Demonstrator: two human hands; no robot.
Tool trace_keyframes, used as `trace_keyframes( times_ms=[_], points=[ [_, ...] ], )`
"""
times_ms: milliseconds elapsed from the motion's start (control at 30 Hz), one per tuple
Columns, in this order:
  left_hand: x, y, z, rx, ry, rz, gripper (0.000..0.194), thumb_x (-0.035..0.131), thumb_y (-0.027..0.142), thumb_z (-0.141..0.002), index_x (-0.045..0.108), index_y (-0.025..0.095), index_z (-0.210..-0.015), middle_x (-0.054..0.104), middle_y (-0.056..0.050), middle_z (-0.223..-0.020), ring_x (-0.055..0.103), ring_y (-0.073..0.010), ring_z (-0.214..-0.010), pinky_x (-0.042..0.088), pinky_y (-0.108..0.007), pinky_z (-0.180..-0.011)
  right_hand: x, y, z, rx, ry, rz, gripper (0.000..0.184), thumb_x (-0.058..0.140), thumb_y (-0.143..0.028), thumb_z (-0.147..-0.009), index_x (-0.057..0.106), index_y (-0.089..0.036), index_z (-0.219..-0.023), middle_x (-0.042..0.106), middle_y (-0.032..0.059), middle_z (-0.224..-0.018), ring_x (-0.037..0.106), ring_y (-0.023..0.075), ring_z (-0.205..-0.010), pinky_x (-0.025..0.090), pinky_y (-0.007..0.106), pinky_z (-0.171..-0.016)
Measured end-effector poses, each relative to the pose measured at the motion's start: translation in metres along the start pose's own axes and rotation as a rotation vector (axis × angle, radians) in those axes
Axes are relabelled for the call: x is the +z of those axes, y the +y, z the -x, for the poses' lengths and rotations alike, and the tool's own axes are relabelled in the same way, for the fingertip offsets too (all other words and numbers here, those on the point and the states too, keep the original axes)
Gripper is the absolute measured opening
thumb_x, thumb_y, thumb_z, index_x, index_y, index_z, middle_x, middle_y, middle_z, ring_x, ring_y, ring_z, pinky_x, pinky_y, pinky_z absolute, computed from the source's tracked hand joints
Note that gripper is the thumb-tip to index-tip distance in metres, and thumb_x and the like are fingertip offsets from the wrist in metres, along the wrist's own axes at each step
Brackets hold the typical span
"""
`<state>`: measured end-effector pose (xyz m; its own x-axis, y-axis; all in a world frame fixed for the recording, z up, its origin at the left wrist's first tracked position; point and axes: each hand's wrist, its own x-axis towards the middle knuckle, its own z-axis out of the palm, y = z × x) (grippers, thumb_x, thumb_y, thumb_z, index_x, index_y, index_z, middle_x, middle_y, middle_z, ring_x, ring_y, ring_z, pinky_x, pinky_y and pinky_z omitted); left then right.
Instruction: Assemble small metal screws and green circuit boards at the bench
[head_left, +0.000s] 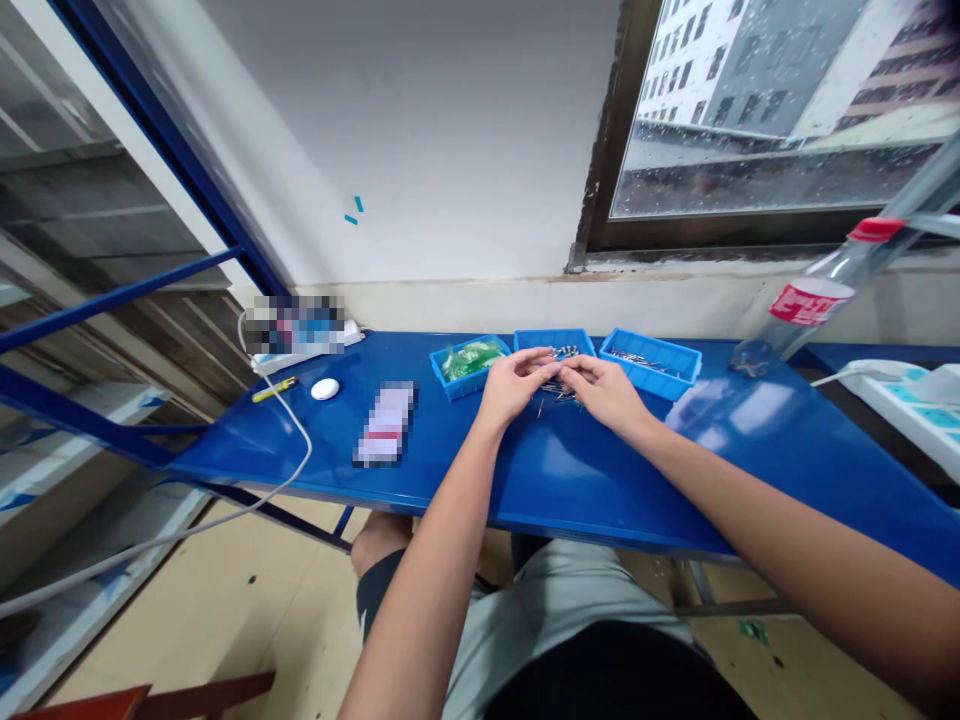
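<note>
My left hand [519, 380] and my right hand [598, 388] meet fingertip to fingertip above the blue table [442, 450]. Both have their fingers pinched together; whatever sits between them is too small to make out. Just beneath my fingers lies a loose pile of thin metal pins or screws [559, 392]. Behind my hands stands a blue bin [551, 340] with small metal parts in it. To the left, another blue bin [459, 388] holds a green plastic bag [472, 358]. The right blue bin [671, 382] has thin metal pieces inside.
A phone [386, 425], a white oval object [325, 389] and a yellow-handled tool [274, 390] lie to the left, near a white cable [304, 440]. A clear plastic bottle with a red cap [810, 300] stands at the right. The wall and window rise behind the table.
</note>
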<state>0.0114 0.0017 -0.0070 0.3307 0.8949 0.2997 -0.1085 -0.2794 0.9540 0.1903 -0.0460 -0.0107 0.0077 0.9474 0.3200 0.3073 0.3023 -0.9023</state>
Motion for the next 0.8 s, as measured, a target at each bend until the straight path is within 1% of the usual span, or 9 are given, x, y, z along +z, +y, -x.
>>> trace_keyframes(
  times_ms=[67, 133, 233, 333, 400, 467, 633, 800],
  points=[
    [-0.001, -0.001, 0.000, 0.028, -0.035, -0.088, 0.034, 0.080, 0.039, -0.083, 0.079, 0.016, -0.108, 0.078, -0.014, -0.114, 0.072, -0.0271, -0.108, 0.056, -0.040, -0.098, 0.000, 0.003, -0.001, 0.053, -0.010, -0.071, 0.039, 0.068, -0.055, -0.089, 0.075, -0.020, -0.105, 0.074, 0.0051, -0.081, 0.067, 0.0194, -0.071, 0.054, 0.032, -0.065],
    [-0.002, -0.002, -0.001, 0.066, -0.050, -0.146, 0.030, 0.078, 0.042, -0.084, 0.082, 0.017, -0.100, 0.078, -0.013, -0.114, 0.071, -0.0271, -0.110, 0.055, -0.039, -0.099, 0.000, 0.004, -0.001, 0.082, -0.011, -0.090, 0.040, 0.070, -0.055, -0.087, 0.076, -0.019, -0.105, 0.074, 0.0050, -0.080, 0.066, 0.0186, -0.069, 0.054, 0.031, -0.062],
    [-0.001, -0.003, -0.001, 0.066, -0.028, -0.105, 0.032, 0.081, 0.044, -0.081, 0.080, 0.016, -0.096, 0.078, -0.013, -0.108, 0.072, -0.0249, -0.101, 0.057, -0.036, -0.092, 0.001, 0.000, 0.000, 0.091, -0.026, -0.102, 0.040, 0.073, -0.051, -0.084, 0.076, -0.018, -0.106, 0.073, 0.0048, -0.078, 0.065, 0.0180, -0.067, 0.053, 0.030, -0.060],
    [0.001, -0.001, 0.000, 0.053, 0.013, -0.037, 0.037, 0.086, 0.044, -0.074, 0.076, 0.014, -0.093, 0.077, -0.012, -0.106, 0.072, -0.0211, -0.092, 0.058, -0.033, -0.084, 0.001, -0.005, 0.001, 0.076, -0.044, -0.090, 0.039, 0.075, -0.046, -0.082, 0.075, -0.017, -0.108, 0.075, 0.0060, -0.083, 0.064, 0.0173, -0.067, 0.053, 0.029, -0.058],
    [0.002, 0.001, 0.001, 0.067, 0.036, -0.031, 0.037, 0.088, 0.044, -0.072, 0.074, 0.014, -0.089, 0.075, -0.011, -0.107, 0.071, -0.0198, -0.091, 0.057, -0.032, -0.084, 0.001, -0.008, 0.002, 0.066, -0.052, -0.073, 0.039, 0.075, -0.045, -0.082, 0.075, -0.016, -0.107, 0.076, 0.0071, -0.087, 0.064, 0.0168, -0.066, 0.052, 0.028, -0.057],
    [0.002, 0.002, 0.001, 0.095, 0.049, -0.052, 0.035, 0.088, 0.043, -0.072, 0.073, 0.013, -0.085, 0.074, -0.012, -0.107, 0.071, -0.0203, -0.094, 0.057, -0.033, -0.086, 0.001, -0.009, 0.002, 0.058, -0.058, -0.067, 0.038, 0.075, -0.045, -0.083, 0.075, -0.016, -0.107, 0.077, 0.0073, -0.089, 0.064, 0.0163, -0.065, 0.051, 0.028, -0.056],
    [-0.001, 0.002, 0.000, 0.137, -0.004, -0.132, 0.030, 0.083, 0.044, -0.080, 0.080, 0.016, -0.090, 0.076, -0.012, -0.107, 0.070, -0.0241, -0.104, 0.055, -0.036, -0.094, 0.000, -0.006, 0.003, 0.063, -0.078, -0.104, 0.042, 0.072, -0.049, -0.086, 0.075, -0.018, -0.113, 0.076, 0.0047, -0.082, 0.058, 0.0138, -0.054, 0.047, 0.028, -0.050],
    [0.000, 0.005, 0.002, 0.130, -0.068, -0.132, 0.030, 0.078, 0.045, -0.085, 0.082, 0.019, -0.098, 0.077, -0.012, -0.112, 0.071, -0.0250, -0.108, 0.056, -0.036, -0.095, -0.001, 0.000, 0.000, 0.107, -0.058, -0.185, 0.042, 0.076, -0.055, -0.083, 0.077, -0.019, -0.104, 0.074, 0.0034, -0.077, 0.053, 0.0114, -0.048, 0.044, 0.027, -0.045]
  ],
)
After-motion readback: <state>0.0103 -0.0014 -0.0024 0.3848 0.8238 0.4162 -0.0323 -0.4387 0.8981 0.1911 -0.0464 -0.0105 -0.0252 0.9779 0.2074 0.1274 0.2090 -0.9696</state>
